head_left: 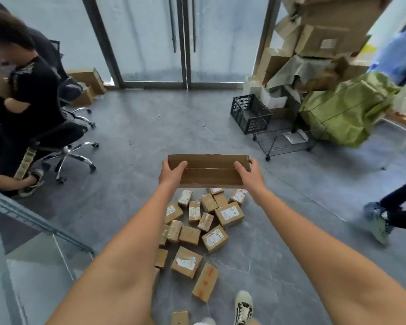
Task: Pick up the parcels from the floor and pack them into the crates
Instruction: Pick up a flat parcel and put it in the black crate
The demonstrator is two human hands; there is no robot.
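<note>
- Long cardboard parcel (208, 170): held in the air at arm's length, clear of the floor, its long axis running side to side between the two hands; one broad face with a taped seam is turned to the camera.
- Left hand (172, 172): grips the parcel's left end, thumb curled over the near face, the other fingers hidden behind the box.
- Right hand (249, 174): grips the right end in the same way, thumb on the near face, fingers (250, 161) wrapped round the end edge. Both hands sit equally close; neither leads.
- Black crate (250, 113): on the floor, beyond the fingers and off to the right, well apart from the held parcel. By my judgement the coming move turns on this: the parcel must travel forward and right, and its long axis may need turning to fit the opening.
- Pile of small parcels (198, 227): on the grey floor (138, 127) below and nearer than the fingers, many bearing white labels, lying at mixed angles, several touching.
- Wire basket on wheels (284, 143): just beside the crate, on its near-right side.
- Seated person on an office chair (63, 139): far left of the fingers.
</note>
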